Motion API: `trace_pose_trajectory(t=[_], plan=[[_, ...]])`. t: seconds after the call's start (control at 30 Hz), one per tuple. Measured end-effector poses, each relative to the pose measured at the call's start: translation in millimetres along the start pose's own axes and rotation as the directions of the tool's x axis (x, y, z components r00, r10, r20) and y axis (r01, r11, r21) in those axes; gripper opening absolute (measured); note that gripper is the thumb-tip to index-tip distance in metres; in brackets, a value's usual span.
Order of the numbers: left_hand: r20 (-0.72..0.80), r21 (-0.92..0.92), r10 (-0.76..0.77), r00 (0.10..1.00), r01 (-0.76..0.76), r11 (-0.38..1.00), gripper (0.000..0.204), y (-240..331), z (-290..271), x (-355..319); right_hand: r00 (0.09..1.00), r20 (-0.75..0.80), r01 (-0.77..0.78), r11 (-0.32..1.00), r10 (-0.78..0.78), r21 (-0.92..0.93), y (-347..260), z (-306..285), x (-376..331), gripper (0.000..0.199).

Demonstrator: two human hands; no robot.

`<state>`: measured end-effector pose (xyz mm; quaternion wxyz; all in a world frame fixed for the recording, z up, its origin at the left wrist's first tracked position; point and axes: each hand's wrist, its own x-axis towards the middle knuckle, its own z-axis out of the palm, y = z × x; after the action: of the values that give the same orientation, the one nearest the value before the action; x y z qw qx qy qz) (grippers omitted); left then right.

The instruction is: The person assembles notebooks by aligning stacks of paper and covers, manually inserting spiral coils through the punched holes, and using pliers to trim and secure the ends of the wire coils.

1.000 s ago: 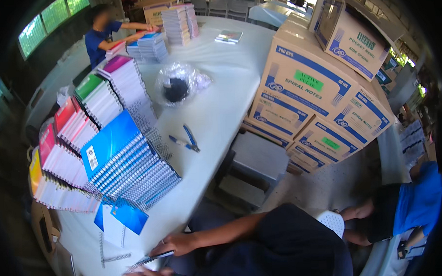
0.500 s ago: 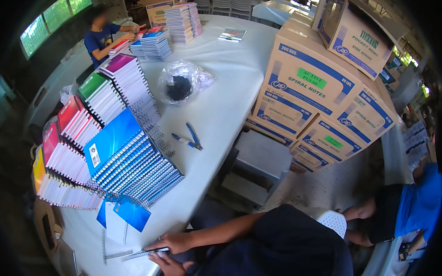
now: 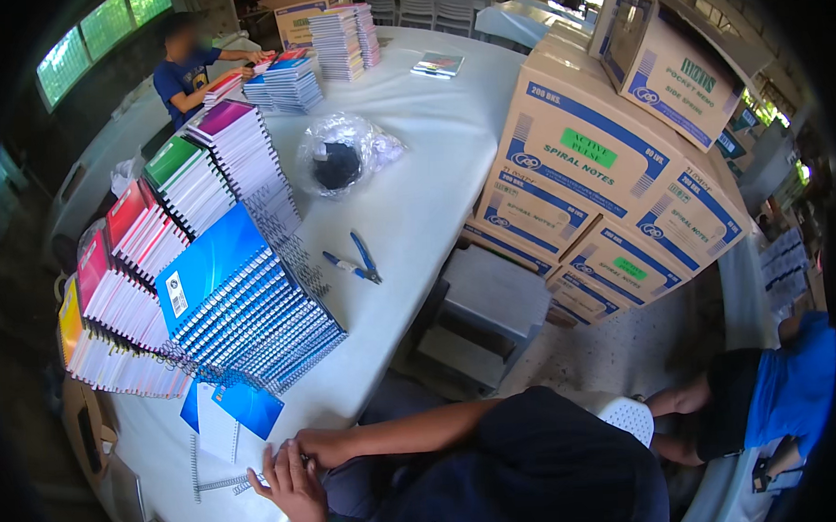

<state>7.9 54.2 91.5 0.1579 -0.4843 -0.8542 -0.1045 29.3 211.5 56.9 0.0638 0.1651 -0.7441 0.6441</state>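
Note:
My right hand [image 3: 325,446] is closed near the table's edge; what it holds is mostly hidden, with only a small dark edge showing. My left hand [image 3: 295,491] is just below it, its fingers spread and the fingertips close to the right hand. Loose wire coils [image 3: 219,485] lie on the table beside the left hand. Above them rest a small white-paged spiral pad [image 3: 218,426] and a blue cover [image 3: 248,410]. They lie against a tall stack of blue spiral notebooks [image 3: 217,268].
More notebook stacks stand behind, with purple [image 3: 221,119], green [image 3: 170,159] and red [image 3: 129,208] covers. Pliers [image 3: 355,260] and a clear plastic bag [image 3: 377,152] lie mid-table. Cartons [image 3: 585,154] and a grey step stool [image 3: 493,291] are at the right. A person [image 3: 183,76] handles notebooks across the table.
My left hand has risen and spread its fingers over the thin, flat thing held earlier, which is now mostly hidden. My right hand has shifted slightly upward.

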Motion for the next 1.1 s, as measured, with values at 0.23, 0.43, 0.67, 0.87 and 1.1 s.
trace_pose_trajectory(t=[0.23, 0.43, 0.67, 0.87, 1.1], plan=[[-0.01, -0.255, -0.013, 1.0, 0.01, 0.967, 0.024, 0.8, -25.8, 32.0, 0.994, 0.047, -0.094, 0.995, 0.095, -0.01, 6.7, 1.1, 3.6, 0.016], [-0.004, -0.296, 0.017, 1.0, -0.017, 0.955, 0.024, 1.9, -28.1, 39.9, 0.996, -0.005, -0.088, 0.996, 0.088, -0.02, 26.5, 9.6, 2.0, 0.018], [0.016, -0.329, 0.011, 1.0, -0.005, 0.944, 0.022, -10.2, -25.7, 33.5, 0.999, 0.015, -0.032, 0.999, 0.032, 0.006, 15.8, 2.7, 1.8, 0.02], [-0.003, -0.264, 0.054, 0.999, -0.052, 0.963, 0.025, -2.4, -36.5, 41.4, 0.999, -0.023, -0.034, 0.999, 0.035, 0.013, 22.1, 8.9, 0.5, 0.019], [0.051, -0.261, 0.051, 0.997, -0.036, 0.965, 0.022, -6.5, -33.3, 43.0, 0.996, -0.021, -0.089, 0.996, 0.088, -0.017, 19.1, 5.4, 1.8, 0.017]])
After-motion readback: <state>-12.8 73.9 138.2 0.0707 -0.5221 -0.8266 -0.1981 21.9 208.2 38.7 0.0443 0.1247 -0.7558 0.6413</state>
